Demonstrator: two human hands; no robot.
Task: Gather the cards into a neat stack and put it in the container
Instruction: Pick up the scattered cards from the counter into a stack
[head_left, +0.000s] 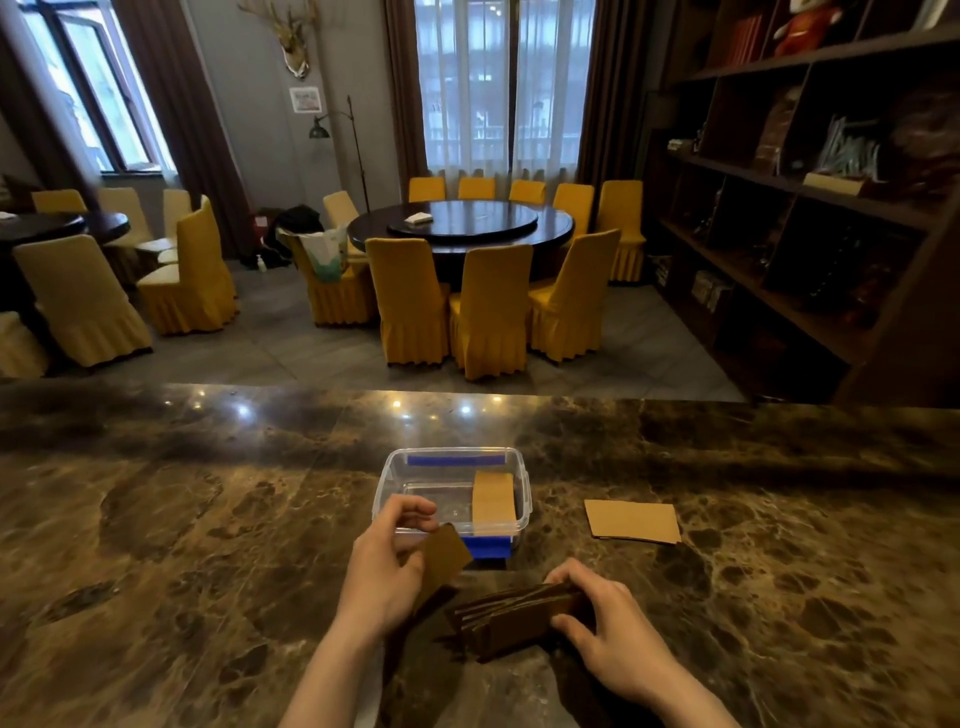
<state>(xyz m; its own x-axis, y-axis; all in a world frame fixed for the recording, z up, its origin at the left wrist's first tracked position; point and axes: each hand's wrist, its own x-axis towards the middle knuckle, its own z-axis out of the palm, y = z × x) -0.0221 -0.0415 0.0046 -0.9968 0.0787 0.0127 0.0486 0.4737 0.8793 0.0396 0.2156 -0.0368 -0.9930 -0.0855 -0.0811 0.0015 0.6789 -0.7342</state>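
Cards (511, 618) are partly gathered: a loose, fanned bundle stands on edge on the worktop (182, 545), with the right hand (602, 618) closed over its right end, fingers (563, 574) clamped along the top edge. Edges are visibly uneven, so squaring is not done. Just to the left, the left hand (384, 566) pinches a single card (447, 558), tilted and raised clear of the bundle, not yet merged with it. Beyond both hands sits the clear container (452, 499) with blue clips, lid off; one tan card (493, 499) already lies inside, toward its right wall. Farther right of the right hand's fingers, well apart, a cardboard sheet (632, 521) lies flat on the worktop, uncollected. Judgement: roughly midway; merging, squaring, collecting the stray and depositing remain.
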